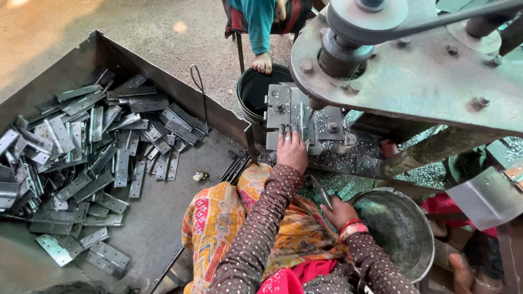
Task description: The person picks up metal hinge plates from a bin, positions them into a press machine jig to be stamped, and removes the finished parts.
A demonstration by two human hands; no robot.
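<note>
Press machine (414,81): big grey-green metal body with a belt wheel on top, filling the upper right.
Tray (158,228): wide dark sheet-metal bin on the left, walls raised at the far edge.
Hinge pile (81,158): many flat silvery hinge plates heaped in the tray, a few lying loose near its front.
Metal bowl (400,228): round, dull, low on the right – just beside the right wrist.
Black bucket (256,90): behind the die block; another person's bare foot (262,63) rests on its rim.
Die block (297,114): bolted grey plates under the press.
Left hand (291,149): fingers stretched forward, tips pressed onto the die block.
Right hand (339,211): closed around a thin hinge plate (321,190) – held near the lap, clear of the press.
</note>
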